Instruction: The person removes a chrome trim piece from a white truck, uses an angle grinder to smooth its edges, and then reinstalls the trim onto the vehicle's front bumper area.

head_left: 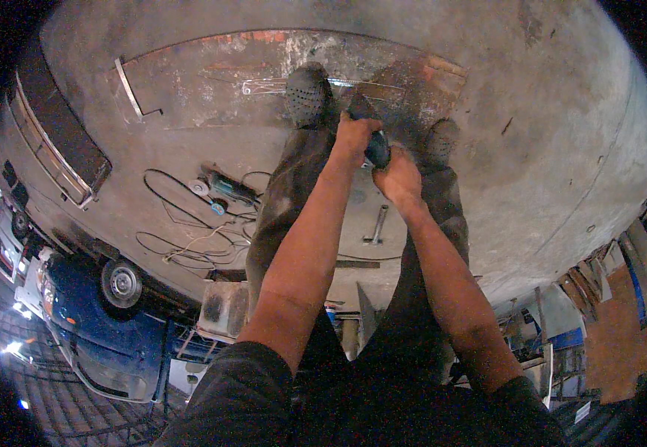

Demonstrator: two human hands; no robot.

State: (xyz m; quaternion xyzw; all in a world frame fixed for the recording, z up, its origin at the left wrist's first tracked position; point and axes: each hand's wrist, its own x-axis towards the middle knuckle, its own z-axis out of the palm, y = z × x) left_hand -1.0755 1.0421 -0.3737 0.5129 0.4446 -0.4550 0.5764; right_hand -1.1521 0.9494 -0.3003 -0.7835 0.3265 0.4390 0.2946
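Tool (377,151): a dark, rounded power tool sits between your two hands, near the centre of the view, above the floor and between your lower legs. Your left hand (356,140) is wrapped around its far part, thumb across the top. Your right hand (399,179) is closed around the nearer end; its fingertips are hidden, so their exact hold you cannot tell. The working end is too dark to make out.

Beyond your hands, a stained, rusty sheet (215,83) lies on the concrete floor (532,171). Your left shoe (308,98), dark and dotted, stands on it, across a thin metal strip (262,87). Your right shoe (441,141) is at the sheet's near right edge. A bent rod (128,88) lies at the sheet's left end.

Between your legs, on the floor, is a hammer (378,223). To your left lie a teal grinder (233,188) and looped cables (161,192). Farther left is a blue vehicle (115,331); boards (621,335) lean at far right.
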